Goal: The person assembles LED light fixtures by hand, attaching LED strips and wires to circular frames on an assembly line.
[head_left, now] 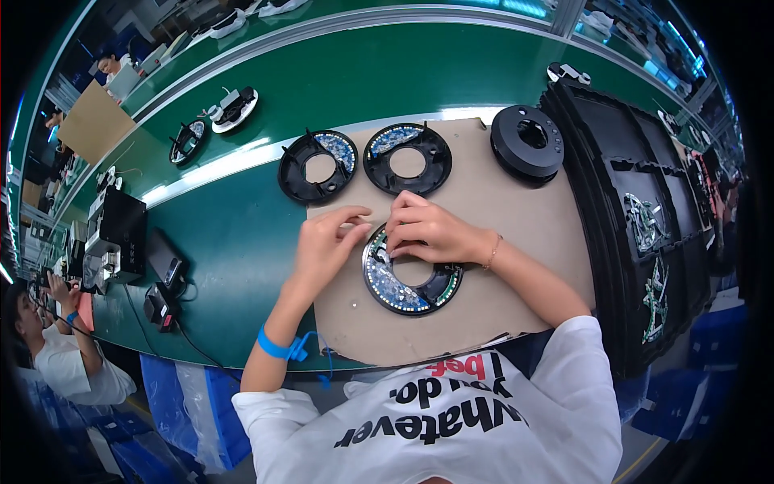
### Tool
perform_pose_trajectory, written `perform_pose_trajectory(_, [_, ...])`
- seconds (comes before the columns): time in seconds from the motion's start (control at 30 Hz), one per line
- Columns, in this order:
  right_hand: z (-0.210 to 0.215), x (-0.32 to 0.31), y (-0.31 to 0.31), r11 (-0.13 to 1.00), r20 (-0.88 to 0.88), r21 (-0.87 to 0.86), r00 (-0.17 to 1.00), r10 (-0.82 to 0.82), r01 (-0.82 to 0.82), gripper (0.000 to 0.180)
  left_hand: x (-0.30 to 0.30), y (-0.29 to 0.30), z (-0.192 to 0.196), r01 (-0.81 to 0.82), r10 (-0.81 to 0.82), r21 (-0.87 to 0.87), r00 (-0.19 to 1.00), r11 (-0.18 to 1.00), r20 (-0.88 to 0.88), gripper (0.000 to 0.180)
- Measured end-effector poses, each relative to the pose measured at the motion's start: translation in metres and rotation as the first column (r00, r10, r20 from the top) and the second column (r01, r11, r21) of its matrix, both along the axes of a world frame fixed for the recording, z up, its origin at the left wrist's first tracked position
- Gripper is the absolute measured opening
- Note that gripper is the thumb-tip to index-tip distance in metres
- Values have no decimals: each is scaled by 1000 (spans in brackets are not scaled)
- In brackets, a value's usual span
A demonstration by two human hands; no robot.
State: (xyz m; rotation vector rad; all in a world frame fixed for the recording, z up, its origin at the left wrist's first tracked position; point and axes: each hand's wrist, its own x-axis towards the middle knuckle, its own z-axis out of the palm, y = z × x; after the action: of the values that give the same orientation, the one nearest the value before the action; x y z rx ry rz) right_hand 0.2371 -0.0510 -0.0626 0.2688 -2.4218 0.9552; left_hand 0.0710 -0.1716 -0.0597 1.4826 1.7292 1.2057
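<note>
A black ring-shaped plastic housing lined with a band of small light dots and a bluish-white insert lies flat near the middle of a brown cardboard work mat, directly in front of the person. The right hand rests on the ring's upper rim, fingers curled and pressing down on it. The left hand meets it at the ring's upper left edge, thumb and fingers pinched together, apparently on a small part too fine to make out. The step in hand appears to be seating or aligning a piece at the rim; the next move would call for steady downward pressure while the ring is held against turning. Two similar black rings lie at the mat's far edge, a closed black round housing beyond to the right. Stacked black moulded trays stand at the right, all on a green workbench.
</note>
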Motion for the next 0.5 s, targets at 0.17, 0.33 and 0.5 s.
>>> perform_pose_trajectory(0.17, [-2, -1, 9, 999, 12, 50, 1000, -21, 20, 14, 3, -26, 14, 210, -64, 252, 872, 945, -485, 21])
perform_pose_trajectory(0.33, [-7, -5, 13, 995, -1, 100, 1000, -20, 20, 12, 1, -28, 0, 403, -261, 151, 791, 903, -553, 35])
perform_pose_trajectory(0.5, [-12, -5, 17, 992, 42, 124, 998, -44, 38, 10, -1, -21, -6, 424, -266, 126, 746, 897, -610, 39])
